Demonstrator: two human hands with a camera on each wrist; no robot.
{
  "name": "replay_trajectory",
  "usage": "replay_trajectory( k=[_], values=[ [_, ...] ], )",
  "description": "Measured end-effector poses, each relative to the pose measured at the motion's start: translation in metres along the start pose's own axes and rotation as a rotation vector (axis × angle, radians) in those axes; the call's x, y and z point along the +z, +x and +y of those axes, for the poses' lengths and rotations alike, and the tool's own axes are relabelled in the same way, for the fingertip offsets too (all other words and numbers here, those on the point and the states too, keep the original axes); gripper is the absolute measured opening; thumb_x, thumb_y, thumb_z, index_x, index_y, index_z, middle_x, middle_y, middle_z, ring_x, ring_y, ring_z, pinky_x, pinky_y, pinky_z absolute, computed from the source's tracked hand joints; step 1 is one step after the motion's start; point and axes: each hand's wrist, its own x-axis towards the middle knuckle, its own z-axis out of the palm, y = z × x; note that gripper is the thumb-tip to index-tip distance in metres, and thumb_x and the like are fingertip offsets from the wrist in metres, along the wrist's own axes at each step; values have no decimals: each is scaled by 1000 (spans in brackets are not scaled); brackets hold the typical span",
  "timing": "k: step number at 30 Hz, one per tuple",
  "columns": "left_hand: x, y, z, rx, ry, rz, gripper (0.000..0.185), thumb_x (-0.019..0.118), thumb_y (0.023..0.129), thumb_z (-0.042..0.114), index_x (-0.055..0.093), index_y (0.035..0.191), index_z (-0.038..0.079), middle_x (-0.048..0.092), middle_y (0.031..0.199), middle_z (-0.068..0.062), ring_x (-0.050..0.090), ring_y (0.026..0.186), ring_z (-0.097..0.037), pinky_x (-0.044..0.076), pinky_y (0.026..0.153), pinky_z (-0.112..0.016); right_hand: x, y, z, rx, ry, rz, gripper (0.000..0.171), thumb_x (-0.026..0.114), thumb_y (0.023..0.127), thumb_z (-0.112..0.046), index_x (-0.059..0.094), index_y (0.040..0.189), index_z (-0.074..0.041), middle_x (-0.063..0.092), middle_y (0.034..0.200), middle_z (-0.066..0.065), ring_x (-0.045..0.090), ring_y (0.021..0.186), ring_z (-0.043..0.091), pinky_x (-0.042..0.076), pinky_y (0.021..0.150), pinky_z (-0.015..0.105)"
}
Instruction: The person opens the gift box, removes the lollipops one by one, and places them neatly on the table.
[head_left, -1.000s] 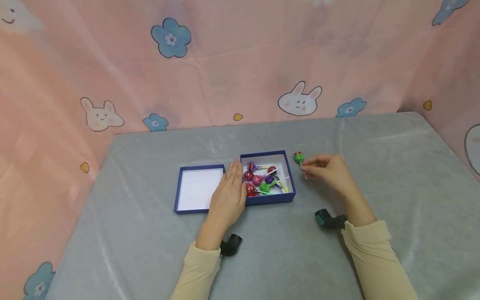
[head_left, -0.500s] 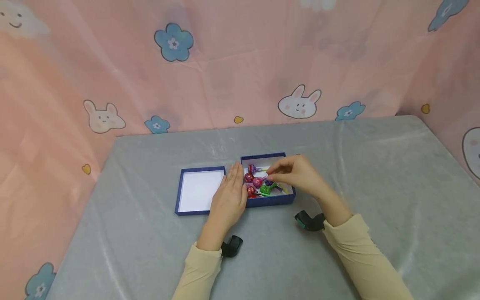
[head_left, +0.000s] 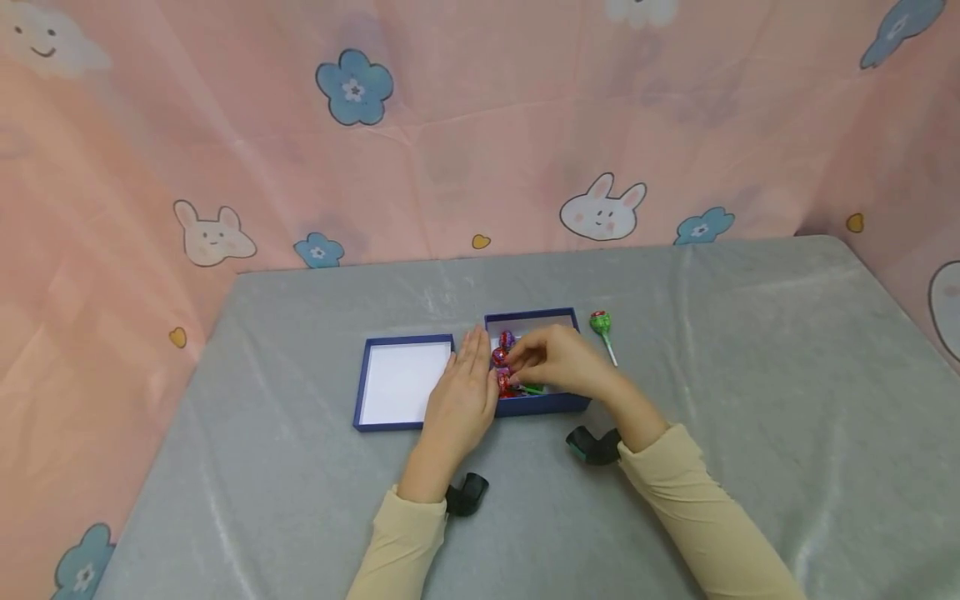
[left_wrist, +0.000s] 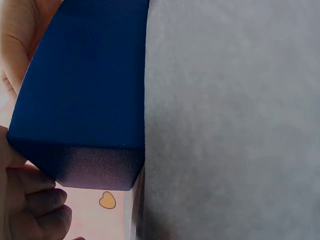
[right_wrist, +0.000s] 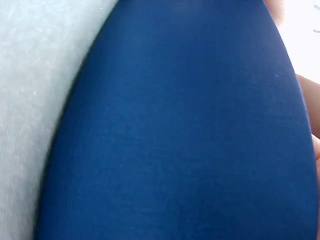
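In the head view, a blue box (head_left: 543, 406) with a white inside holds several wrapped lollipops. My left hand (head_left: 459, 402) lies with straight fingers along the box's left wall, between it and the lid. Above the box, my right hand (head_left: 566, 360) reaches in from the right with bent fingers. Its thumb and fingertips are close to a red lollipop (head_left: 504, 381) and a purple-red lollipop (head_left: 507, 339); whether they pinch one is hidden. A green lollipop (head_left: 602, 325) lies on the table to the right of the box. Both wrist views mostly show the box's blue outer wall (left_wrist: 90, 75).
The shallow blue lid (head_left: 397, 383) lies left of the box, white inside up. A grey cloth covers the table (head_left: 750, 400). Behind it hangs a pink curtain (head_left: 480, 150) with rabbits and flowers.
My right hand has let go of the green lollipop on the table, then moved left over the box and further into it. The left hand stays at the box's left wall.
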Motion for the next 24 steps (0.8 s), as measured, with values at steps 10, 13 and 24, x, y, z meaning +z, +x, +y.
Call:
replay_trajectory(
  k=[10, 13, 24],
  values=[
    [1, -1, 0, 2, -1, -3, 50, 41, 99, 18, 34, 142, -6, 32, 148, -18, 29, 138, -26, 29, 109, -45, 9, 4, -2, 24, -33, -29, 16, 74, 77, -1, 71, 92, 2, 69, 82, 6, 65, 70, 12, 53, 63, 25],
    [2, -1, -1, 3, 3, -2, 50, 40, 99, 18, 34, 142, -6, 32, 148, -18, 29, 138, -26, 29, 108, -45, 11, 5, -3, 29, -51, -25, 16, 75, 76, -2, 71, 91, 2, 69, 80, 5, 64, 69, 11, 53, 62, 24],
    [1, -1, 0, 17, -4, 20, 49, 41, 99, 18, 37, 141, -7, 35, 146, -20, 31, 136, -27, 31, 107, -47, 14, 6, 0, 26, -85, 20, 13, 76, 76, -4, 73, 88, -1, 69, 77, 2, 63, 67, 9, 52, 61, 25]
  ],
)
